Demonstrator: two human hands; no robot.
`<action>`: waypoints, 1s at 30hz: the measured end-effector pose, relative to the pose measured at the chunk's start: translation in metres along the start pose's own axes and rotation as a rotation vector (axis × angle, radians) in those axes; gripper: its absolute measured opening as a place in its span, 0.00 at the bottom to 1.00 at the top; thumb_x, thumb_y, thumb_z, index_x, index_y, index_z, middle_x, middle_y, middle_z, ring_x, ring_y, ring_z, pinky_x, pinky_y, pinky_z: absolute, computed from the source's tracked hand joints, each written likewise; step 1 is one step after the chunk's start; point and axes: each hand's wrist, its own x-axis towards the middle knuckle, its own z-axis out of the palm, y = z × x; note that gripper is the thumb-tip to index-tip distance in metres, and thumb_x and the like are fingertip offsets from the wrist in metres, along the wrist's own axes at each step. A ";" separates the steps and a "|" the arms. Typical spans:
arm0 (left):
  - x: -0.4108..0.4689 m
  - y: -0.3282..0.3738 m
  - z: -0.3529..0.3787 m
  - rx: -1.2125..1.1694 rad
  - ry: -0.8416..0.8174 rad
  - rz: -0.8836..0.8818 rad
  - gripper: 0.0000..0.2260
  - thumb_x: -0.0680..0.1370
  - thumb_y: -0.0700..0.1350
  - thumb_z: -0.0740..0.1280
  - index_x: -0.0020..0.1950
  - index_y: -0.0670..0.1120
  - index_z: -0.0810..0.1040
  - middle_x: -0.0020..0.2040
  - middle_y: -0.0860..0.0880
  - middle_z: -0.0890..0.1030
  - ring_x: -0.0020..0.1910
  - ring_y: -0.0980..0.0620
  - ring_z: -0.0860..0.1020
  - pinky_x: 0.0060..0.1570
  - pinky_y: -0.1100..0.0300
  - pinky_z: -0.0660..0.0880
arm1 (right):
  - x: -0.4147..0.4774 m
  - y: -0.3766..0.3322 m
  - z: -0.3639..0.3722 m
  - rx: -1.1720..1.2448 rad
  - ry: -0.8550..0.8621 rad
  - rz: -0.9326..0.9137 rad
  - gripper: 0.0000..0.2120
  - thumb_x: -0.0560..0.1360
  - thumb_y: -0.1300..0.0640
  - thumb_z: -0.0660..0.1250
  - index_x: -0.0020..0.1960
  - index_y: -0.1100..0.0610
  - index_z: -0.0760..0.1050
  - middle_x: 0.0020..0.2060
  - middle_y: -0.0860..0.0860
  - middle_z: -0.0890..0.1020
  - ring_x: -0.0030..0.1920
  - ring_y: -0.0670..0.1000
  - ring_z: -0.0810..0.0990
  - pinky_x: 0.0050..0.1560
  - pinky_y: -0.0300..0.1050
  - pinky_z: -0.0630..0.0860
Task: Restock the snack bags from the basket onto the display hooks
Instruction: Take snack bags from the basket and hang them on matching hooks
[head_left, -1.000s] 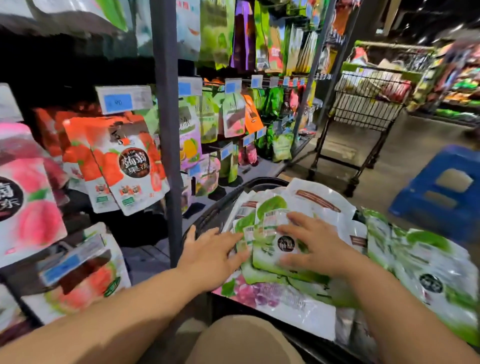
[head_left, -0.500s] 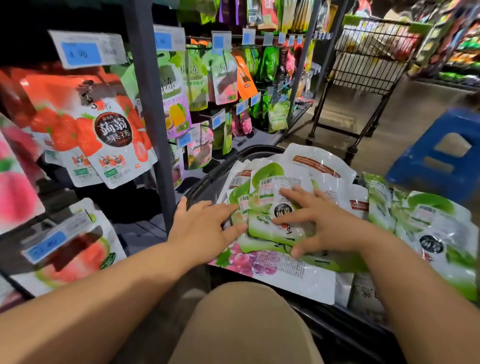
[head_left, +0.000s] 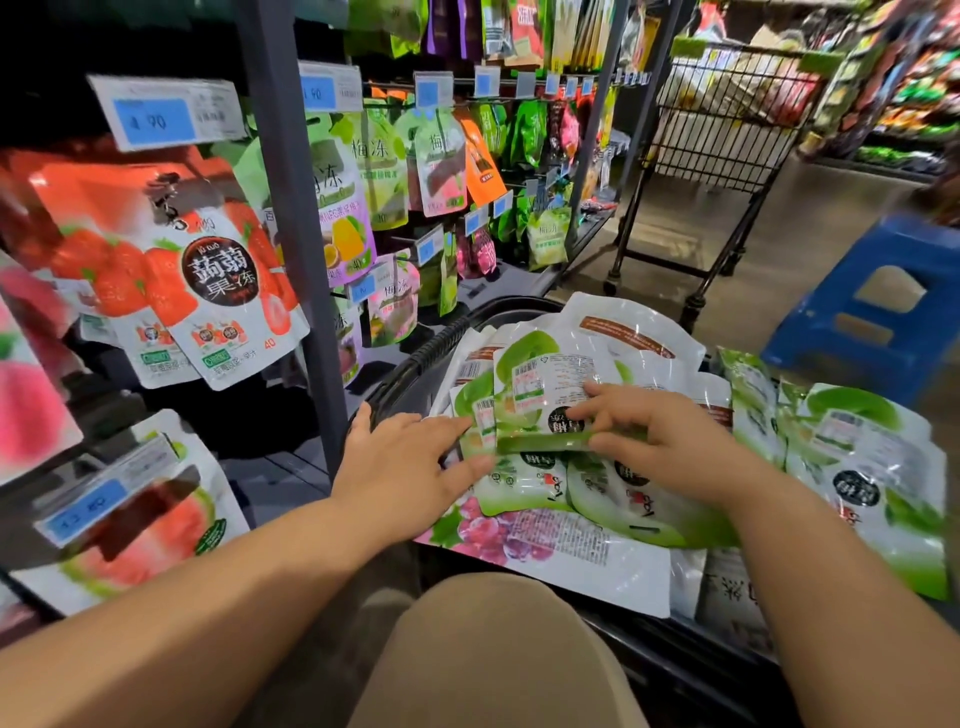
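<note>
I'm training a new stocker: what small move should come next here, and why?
Probably lift the top green bag clear of the pile. The right hand seems to pinch its lower edge, while the left hand lies flat against the pile's side, steadying it in the basket.

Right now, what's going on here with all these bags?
A person beside a snack rack is going through green-and-white snack bags piled in a black basket. The right hand pinches the lower edge of the top bag, and the left hand lies flat against the pile beside it. No bag is lifted toward the rack yet; strawberry bags hang there on the left.
</note>
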 end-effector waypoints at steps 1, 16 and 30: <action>0.000 0.000 0.000 -0.006 -0.002 -0.002 0.29 0.76 0.70 0.49 0.75 0.62 0.63 0.69 0.61 0.73 0.73 0.56 0.63 0.75 0.41 0.39 | 0.000 -0.001 0.000 0.045 0.064 0.018 0.09 0.77 0.57 0.69 0.40 0.47 0.80 0.60 0.37 0.80 0.68 0.36 0.71 0.68 0.41 0.66; 0.001 -0.003 0.002 0.005 0.003 -0.005 0.58 0.53 0.81 0.24 0.75 0.63 0.62 0.49 0.63 0.72 0.67 0.57 0.68 0.75 0.42 0.41 | -0.005 -0.028 -0.029 0.408 0.813 -0.206 0.12 0.80 0.60 0.66 0.43 0.46 0.79 0.36 0.54 0.81 0.40 0.58 0.81 0.48 0.57 0.80; -0.001 0.000 -0.004 -0.018 0.015 -0.004 0.59 0.53 0.80 0.21 0.76 0.63 0.62 0.49 0.63 0.71 0.66 0.58 0.69 0.75 0.42 0.42 | 0.019 -0.033 -0.036 0.516 0.825 -0.099 0.13 0.74 0.63 0.72 0.43 0.43 0.81 0.37 0.39 0.83 0.40 0.39 0.80 0.43 0.36 0.77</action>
